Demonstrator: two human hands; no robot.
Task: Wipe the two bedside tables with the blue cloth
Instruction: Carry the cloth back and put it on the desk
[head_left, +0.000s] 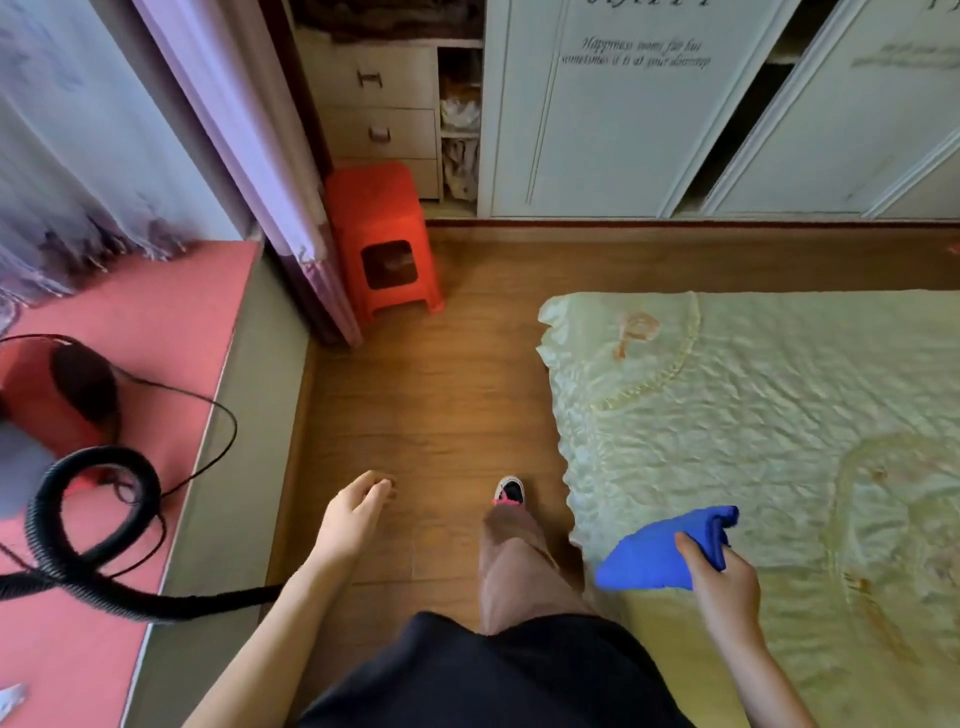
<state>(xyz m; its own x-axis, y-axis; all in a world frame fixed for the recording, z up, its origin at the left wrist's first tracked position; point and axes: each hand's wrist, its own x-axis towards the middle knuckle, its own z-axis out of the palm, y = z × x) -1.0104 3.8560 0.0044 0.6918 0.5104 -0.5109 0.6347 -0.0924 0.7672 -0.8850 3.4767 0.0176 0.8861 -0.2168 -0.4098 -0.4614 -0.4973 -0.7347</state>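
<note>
The blue cloth (655, 557) is folded and hangs over the near left corner of the bed, gripped by my right hand (723, 582) with the thumb on top. My left hand (355, 513) hovers over the wooden floor with its fingers loosely curled and nothing in it. No bedside table is in view.
A bed with a pale green cover (769, 415) fills the right. A wooden floor strip (431, 395) runs ahead to an orange plastic stool (382, 234), drawers (379, 104) and white wardrobe doors (613, 130). On the left a pink ledge (130, 332) holds a black hose (98, 525) and cable.
</note>
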